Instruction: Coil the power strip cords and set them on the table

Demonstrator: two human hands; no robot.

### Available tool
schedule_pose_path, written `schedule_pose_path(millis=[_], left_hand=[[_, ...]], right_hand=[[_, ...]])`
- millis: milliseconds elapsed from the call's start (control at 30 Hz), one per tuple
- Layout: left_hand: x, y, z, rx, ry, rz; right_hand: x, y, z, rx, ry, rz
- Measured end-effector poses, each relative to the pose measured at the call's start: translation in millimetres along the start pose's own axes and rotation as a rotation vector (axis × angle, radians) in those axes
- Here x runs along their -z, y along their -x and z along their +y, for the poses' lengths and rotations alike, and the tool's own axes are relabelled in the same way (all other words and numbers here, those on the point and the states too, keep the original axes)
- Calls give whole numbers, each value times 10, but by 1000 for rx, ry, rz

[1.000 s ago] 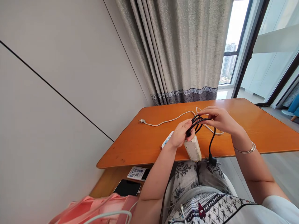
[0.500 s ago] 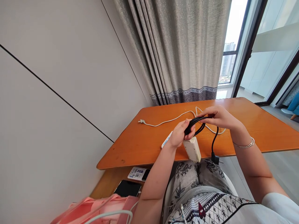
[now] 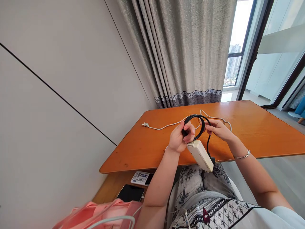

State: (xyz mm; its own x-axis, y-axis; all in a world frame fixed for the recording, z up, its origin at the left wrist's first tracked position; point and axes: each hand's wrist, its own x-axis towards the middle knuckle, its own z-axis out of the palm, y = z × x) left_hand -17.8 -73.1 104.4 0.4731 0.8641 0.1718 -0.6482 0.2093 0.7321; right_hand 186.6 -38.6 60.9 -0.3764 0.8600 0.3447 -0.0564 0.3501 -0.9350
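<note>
My left hand (image 3: pixel 180 139) is closed round a coiled black cable (image 3: pixel 199 121) where it joins a cream power strip (image 3: pixel 200 155). The strip hangs tilted down toward my lap, over the near edge of the orange table (image 3: pixel 257 127). My right hand (image 3: pixel 218 129) pinches the right side of the black loop, and the cable's tail drops from it to a black plug (image 3: pixel 211 159) beside the strip. A bangle sits on my right wrist.
A white cable (image 3: pixel 166 124) with its plug lies across the table behind my hands. A lower shelf at the left holds a dark phone (image 3: pixel 130 192) and a white labelled device (image 3: pixel 141 177). Pink fabric (image 3: pixel 95 213) lies at bottom left. A wall and curtain stand behind.
The flattened black bundle has been pulled up into a round loop. My right hand moved left and lower, closer to the left hand. The strip tilted further and the plug rose beside it.
</note>
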Motion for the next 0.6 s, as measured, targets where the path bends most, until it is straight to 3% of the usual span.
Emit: schedule_pose_path(millis=[133,300,433,533,600], left_hand=[[-26,20,58,-128,65,80],[-25,36,94,-285,-88,111],[-31,39,135,-361,-191,141],[-39,29,127,-350,-226,149],[-39,19,99,-346,-257,150]], right_hand=[[-57,159,175,-27,75,-7],[-172,330,291,-108,285,-49],[-230,435,299,-136,660,40],[-250,484,184,-194,1033,184],[-264,500,63,-229,1262,176]])
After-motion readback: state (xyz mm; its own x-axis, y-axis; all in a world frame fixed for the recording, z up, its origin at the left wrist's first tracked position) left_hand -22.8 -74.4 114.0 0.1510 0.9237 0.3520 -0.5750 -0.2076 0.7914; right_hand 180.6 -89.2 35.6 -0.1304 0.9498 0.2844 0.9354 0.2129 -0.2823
